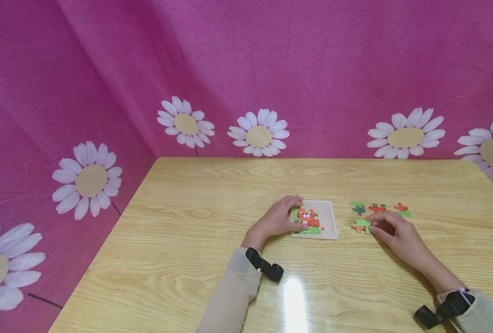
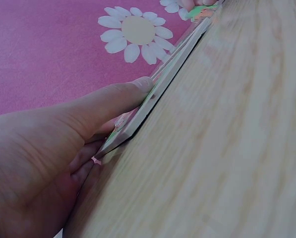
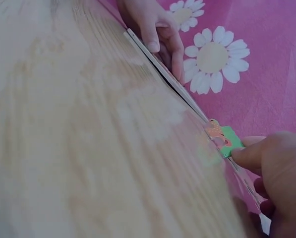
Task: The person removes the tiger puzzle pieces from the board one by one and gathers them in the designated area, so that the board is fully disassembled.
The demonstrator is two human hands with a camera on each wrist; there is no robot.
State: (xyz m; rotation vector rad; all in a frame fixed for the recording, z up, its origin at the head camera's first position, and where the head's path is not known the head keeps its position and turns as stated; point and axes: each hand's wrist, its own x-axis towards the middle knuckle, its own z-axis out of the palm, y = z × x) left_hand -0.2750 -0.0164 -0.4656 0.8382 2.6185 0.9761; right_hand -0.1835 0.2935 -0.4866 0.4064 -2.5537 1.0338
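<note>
A square wooden jigsaw tray [image 1: 329, 220] with a pale rim lies flat on the table. Fitted pieces in its left and middle part show an orange tiger [image 1: 306, 216] on green; bare wood shows at the right. My left hand [image 1: 276, 219] grips the tray from its left side, thumb on the near part and fingers at the far edge. Between thumb and fingertips my right hand [image 1: 401, 235] pinches a green and orange puzzle piece [image 3: 229, 140], just right of the tray. The piece looks slightly tilted up in the right wrist view.
Beyond the right hand lie loose puzzle pieces: a green one [image 1: 358, 207], an orange and green one [image 1: 377, 208] and another orange and green one [image 1: 403, 209]. The wooden table [image 1: 180, 231] meets a pink flowered cloth [image 1: 313, 83] at the back and left.
</note>
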